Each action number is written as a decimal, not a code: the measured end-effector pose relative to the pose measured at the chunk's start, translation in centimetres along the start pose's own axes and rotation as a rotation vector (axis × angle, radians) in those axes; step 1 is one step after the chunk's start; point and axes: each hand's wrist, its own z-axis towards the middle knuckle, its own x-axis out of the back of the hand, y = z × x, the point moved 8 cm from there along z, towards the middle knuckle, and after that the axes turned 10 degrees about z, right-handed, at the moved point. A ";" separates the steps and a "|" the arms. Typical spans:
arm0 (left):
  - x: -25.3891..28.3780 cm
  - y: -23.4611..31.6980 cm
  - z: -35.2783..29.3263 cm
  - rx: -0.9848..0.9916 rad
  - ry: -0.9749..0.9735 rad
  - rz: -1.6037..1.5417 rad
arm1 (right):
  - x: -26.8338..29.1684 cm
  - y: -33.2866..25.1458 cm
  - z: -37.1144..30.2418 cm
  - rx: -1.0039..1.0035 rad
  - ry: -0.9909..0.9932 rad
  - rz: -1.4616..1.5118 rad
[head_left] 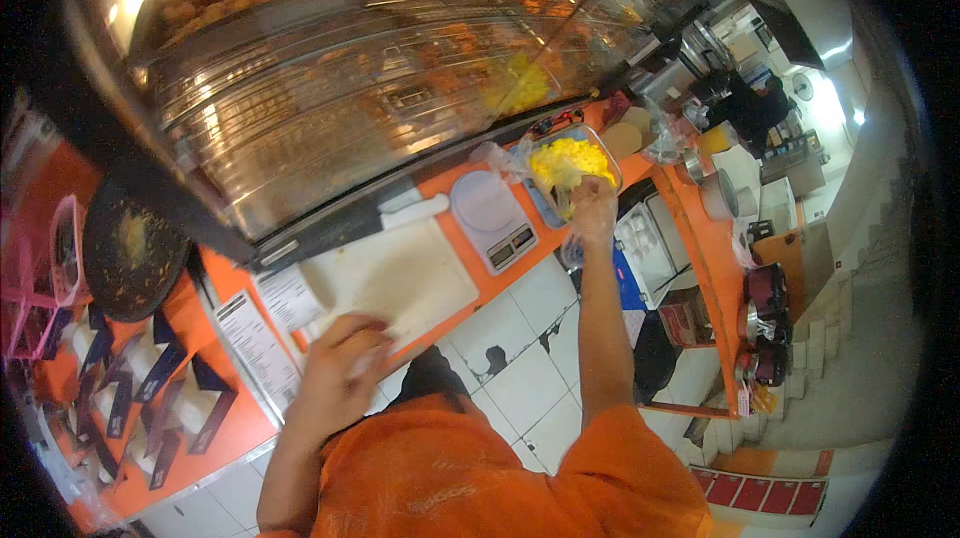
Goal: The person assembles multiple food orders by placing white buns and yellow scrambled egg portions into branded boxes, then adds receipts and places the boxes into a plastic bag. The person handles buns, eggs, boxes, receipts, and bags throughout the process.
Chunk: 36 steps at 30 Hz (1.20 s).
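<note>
My right hand (pixel 592 204) reaches over the near edge of a metal tray (pixel 618 178) heaped with crumbly yellow food (pixel 575 160). Its fingers are closed downward at the food, and what they hold is hidden; a pale, filmy patch like clear plastic shows beside them. Close to my body, my left hand (pixel 350 363) hovers at the near edge of a white cutting board (pixel 425 273), fingers loosely curved and apart, with nothing clearly in them. Between board and tray stands a white kitchen scale (pixel 493 218) with nothing on its round pan.
A glass-fronted warming cabinet (pixel 370 88) with trays of fried food runs along the far side. Printed sheets (pixel 258 348), a dark round pan (pixel 130 243) and several folded cartons (pixel 190 408) lie to the left. An open cool box (pixel 650 248) is at the right.
</note>
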 end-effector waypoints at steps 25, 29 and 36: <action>-35.7 -0.6 36.1 -0.198 -0.124 0.599 | -6.1 15.2 8.9 -0.028 -0.923 -0.154; -26.6 -1.1 34.2 -0.053 0.255 0.398 | -5.2 9.8 7.5 0.249 -0.958 0.000; -23.6 -4.0 27.5 0.250 0.015 0.704 | -7.1 6.4 5.1 0.623 -0.814 -0.175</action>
